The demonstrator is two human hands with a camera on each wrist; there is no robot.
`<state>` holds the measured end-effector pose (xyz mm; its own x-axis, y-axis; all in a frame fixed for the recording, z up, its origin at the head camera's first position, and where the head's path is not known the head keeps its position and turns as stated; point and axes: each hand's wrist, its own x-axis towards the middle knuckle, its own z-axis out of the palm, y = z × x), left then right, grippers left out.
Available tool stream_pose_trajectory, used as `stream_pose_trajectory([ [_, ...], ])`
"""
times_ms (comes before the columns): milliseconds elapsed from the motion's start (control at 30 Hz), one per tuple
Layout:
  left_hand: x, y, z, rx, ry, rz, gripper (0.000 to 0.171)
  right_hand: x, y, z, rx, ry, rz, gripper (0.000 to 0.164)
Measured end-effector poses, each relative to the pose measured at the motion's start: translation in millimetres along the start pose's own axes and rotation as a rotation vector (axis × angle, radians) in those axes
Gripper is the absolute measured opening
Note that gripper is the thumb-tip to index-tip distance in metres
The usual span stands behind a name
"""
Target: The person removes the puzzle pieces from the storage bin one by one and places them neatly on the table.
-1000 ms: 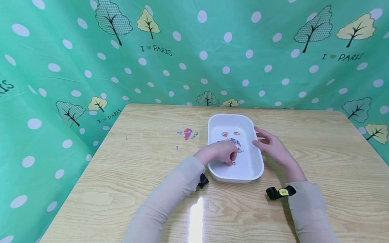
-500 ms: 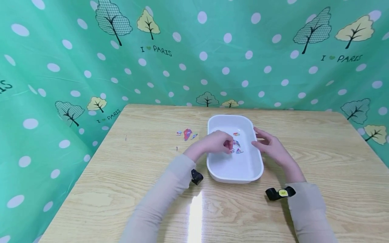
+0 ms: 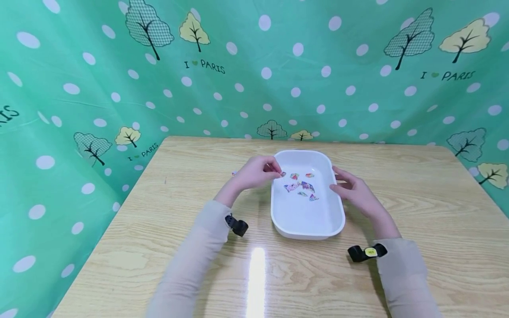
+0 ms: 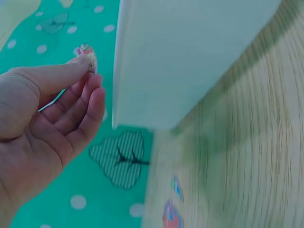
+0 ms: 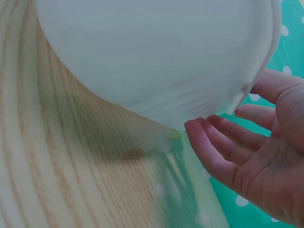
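Note:
My left hand (image 3: 256, 173) pinches a small colourful sticker (image 4: 86, 50) between thumb and fingertips. In the head view it is at the left rim of a white plastic tub (image 3: 308, 221). My right hand (image 3: 355, 192) holds the tub's right side, thumb at the rim and fingertips against the outer wall (image 5: 161, 95). Several small stickers lie on the tub floor, among them a pinkish one (image 3: 291, 187) and a dark multicoloured one (image 3: 308, 187). On the table, a red-purple sticker (image 4: 173, 218) and a thin bluish one (image 4: 176, 187) show in the left wrist view; my left hand hides them from the head camera.
The wooden table (image 3: 159, 247) carries the tub near its middle. A tiny sticker (image 3: 234, 173) peeks out left of my left hand. A green dotted curtain (image 3: 246, 79) hangs behind the table and along its left side.
My left hand has lifted from the tub floor and moved left and back to the rim, now with a sticker in its fingertips. My right hand has stayed on the tub.

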<state>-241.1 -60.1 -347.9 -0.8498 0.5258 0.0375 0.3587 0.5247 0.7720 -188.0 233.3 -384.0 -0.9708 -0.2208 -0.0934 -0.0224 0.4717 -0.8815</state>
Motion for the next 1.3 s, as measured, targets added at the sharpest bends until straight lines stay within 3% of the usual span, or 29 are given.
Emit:
stream_pose_trajectory([
  [133, -7.7, -12.1, -11.5, -0.047, 0.080, -0.031, 0.008, 0.0, 0.4, -0.2, 0.001, 0.001, 0.000, 0.065],
  [333, -20.4, -33.8, -25.7, -0.091, 0.149, -0.148, 0.009, -0.8, 1.8, 0.0, -0.005, 0.001, 0.009, 0.065],
  [667, -36.9, -71.3, -41.4, -0.080, 0.299, -0.315, 0.014, -1.2, 2.1, -0.3, -0.020, 0.005, 0.010, 0.065],
  [1033, -40.1, -100.4, -47.4, 0.027, 0.390, -0.463, 0.012, -2.2, -0.1, -1.1, -0.025, 0.004, 0.021, 0.065],
  [1300, -36.8, -102.1, -46.6, 0.122, 0.407, -0.537, 0.012, -1.5, -1.2, -1.5, -0.028, 0.006, 0.027, 0.065],
])
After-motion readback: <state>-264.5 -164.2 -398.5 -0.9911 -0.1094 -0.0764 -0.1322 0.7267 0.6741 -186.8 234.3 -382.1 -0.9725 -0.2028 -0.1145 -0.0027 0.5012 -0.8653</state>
